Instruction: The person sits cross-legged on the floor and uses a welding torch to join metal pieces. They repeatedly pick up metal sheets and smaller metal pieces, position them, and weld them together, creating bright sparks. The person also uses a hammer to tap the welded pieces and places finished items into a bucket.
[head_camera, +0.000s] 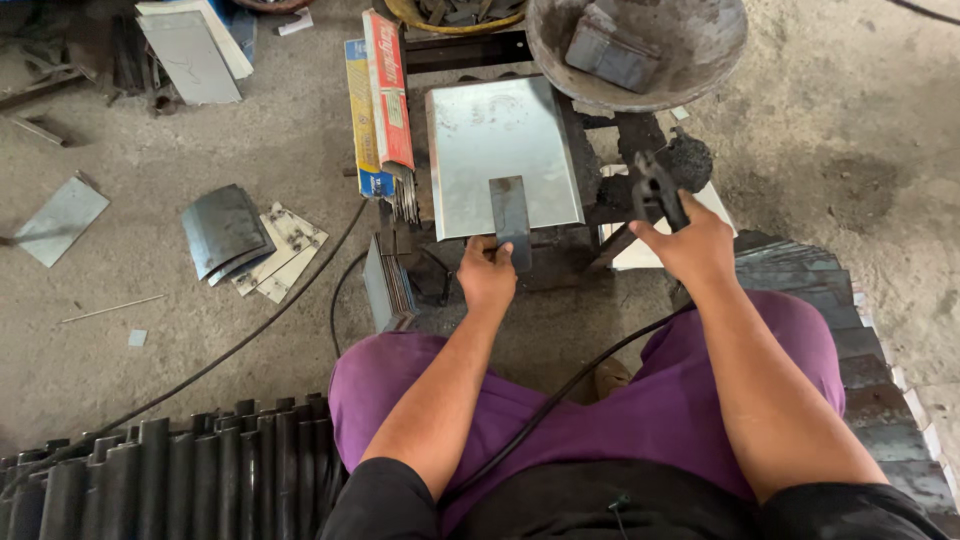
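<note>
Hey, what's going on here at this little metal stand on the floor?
A seated person in purple trousers works over a shiny rectangular metal sheet lying on a low dark stand. The left hand grips a small dark metal strip standing against the sheet's near edge. The right hand holds a black clamp-like tool with a trailing cable just right of the sheet, not touching it.

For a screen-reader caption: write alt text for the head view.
Seen from above, a seated person's left hand holds a small dark metal strip against a shiny sheet-metal plate, while the right hand grips a black welding electrode holder. A cable crosses purple trousers; metal scraps lie on the concrete floor.
</note>
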